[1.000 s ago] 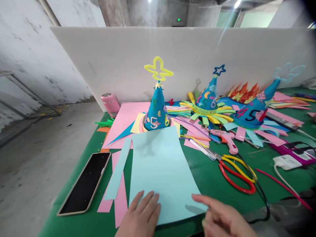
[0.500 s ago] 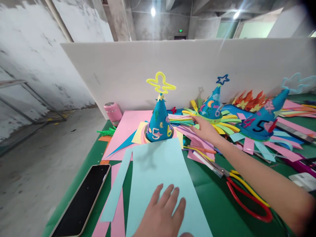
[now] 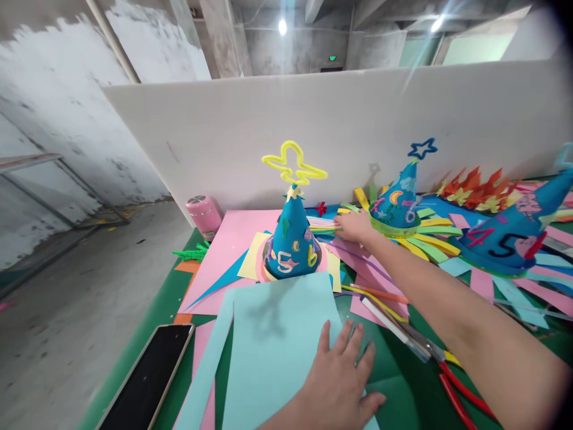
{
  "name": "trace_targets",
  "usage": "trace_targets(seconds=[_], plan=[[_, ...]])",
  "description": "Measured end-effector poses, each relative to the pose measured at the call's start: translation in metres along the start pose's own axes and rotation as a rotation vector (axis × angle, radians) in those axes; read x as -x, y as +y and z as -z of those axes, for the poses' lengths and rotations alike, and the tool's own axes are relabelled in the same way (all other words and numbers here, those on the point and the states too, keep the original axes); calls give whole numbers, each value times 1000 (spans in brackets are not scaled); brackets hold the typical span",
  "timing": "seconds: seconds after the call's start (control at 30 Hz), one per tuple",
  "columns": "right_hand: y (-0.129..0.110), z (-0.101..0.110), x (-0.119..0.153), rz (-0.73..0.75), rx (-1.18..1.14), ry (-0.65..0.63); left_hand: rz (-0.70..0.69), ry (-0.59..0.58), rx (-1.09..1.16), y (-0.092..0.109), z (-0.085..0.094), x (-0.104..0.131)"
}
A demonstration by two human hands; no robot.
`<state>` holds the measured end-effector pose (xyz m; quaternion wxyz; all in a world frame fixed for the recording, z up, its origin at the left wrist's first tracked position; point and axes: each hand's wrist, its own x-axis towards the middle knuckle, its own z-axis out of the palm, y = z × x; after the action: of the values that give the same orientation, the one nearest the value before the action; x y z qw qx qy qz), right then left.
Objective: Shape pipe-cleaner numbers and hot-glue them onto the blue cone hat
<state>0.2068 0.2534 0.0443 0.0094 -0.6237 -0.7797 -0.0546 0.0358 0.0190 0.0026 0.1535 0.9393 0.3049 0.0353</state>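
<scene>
My left hand lies palm down on a light blue sheet of paper, its fingers spread and the thumb near the sheet's right edge. Farther off, my right hand reaches across from the right. Its fingers are closed on the ends of thin coloured paper strips, with the fingertips partly hidden. Left of those strips stands a blue cone hat, bearing numbers and small cutouts and topped by a yellow pipe-cleaner shape. The near sheet reaches up to the hat's base.
Red-handled scissors and a white pen lie under my right forearm. A phone is at the left table edge. Two more blue hats stand to the right. A pink cylinder is by the white board.
My left hand has slid right and slightly forward over the blue sheet. My right hand has shifted a little left along the strips. The view has tilted and moved slightly.
</scene>
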Motion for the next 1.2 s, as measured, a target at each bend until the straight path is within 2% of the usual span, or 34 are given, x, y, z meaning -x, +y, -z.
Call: trace_targets(seconds=[0.1,0.27,0.57,0.67,0.77,0.83,0.93,1.07,1.2], plan=[[7,7,1,-12,20,-6,8,1,-6,0,-1,2],[17,15,5,-67,23,57,40,16,11,2,1,2],[6,14,13,-34,-40,189,57,32,33,2,4,2],[6,21,29,-30,-76,232,61,50,15,3,4,4],[6,25,57,27,-111,183,87,88,-17,5,4,2],[4,21,76,72,-120,113,113,128,-47,4,5,-5],[0,10,94,63,-91,52,140,218,-120,-3,8,-22],[-6,-1,97,13,-28,27,154,339,-304,-20,12,-48],[-10,-5,95,-16,7,-12,68,357,-559,-37,23,-66]])
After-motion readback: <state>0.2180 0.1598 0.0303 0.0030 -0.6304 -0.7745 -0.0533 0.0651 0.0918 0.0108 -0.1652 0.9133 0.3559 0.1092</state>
